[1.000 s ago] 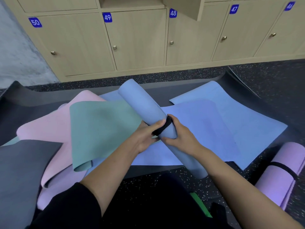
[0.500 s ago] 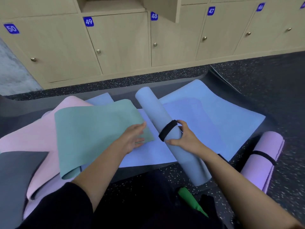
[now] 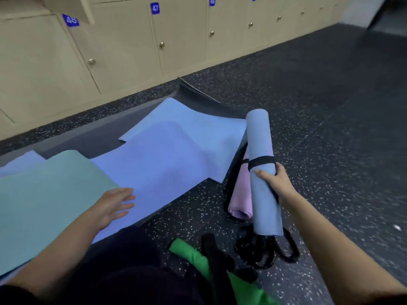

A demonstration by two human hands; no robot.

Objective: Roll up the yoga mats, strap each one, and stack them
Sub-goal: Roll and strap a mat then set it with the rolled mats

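My right hand (image 3: 274, 180) grips a rolled blue yoga mat (image 3: 263, 150) just below its black strap (image 3: 261, 162), holding it over a rolled pink mat (image 3: 241, 194) that lies on the floor. My left hand (image 3: 112, 204) hovers with fingers spread over the flat lavender mat (image 3: 163, 164), at the edge of a flat teal mat (image 3: 50, 190). A light blue mat (image 3: 189, 118) lies flat further back, on a dark grey mat (image 3: 92, 137).
Loose black straps (image 3: 266, 252) lie on the speckled floor near my knees, beside a green cloth item (image 3: 193, 256). Wooden lockers (image 3: 123, 47) numbered 48, 47 and 46 line the back wall. Dark floor (image 3: 330, 95) stretches to the right.
My right hand has carried the strapped blue roll from the middle of the mats rightwards over the pink roll. My left hand let go of it earlier and now hovers above the flat mats.
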